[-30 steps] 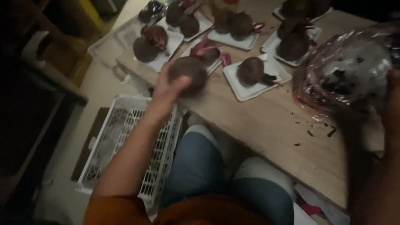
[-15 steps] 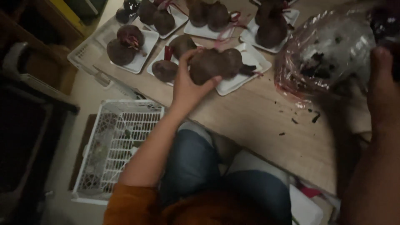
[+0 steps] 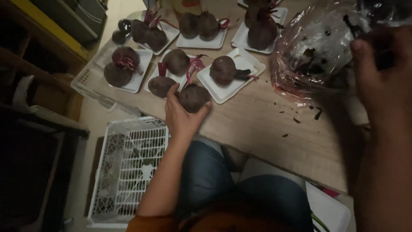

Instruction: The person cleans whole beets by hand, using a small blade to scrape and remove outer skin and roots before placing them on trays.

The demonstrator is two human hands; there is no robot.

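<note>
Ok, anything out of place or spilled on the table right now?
Yes: dark crumbs lie scattered on the bare wooden table below the clear plastic bag. Also, the beetroot under the left hand sits on the wood, not on a white tray.

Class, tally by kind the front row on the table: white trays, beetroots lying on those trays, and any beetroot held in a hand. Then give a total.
White trays: 3
Beetroots on those trays: 5
Beetroot in left hand: 1
Total: 9
</note>
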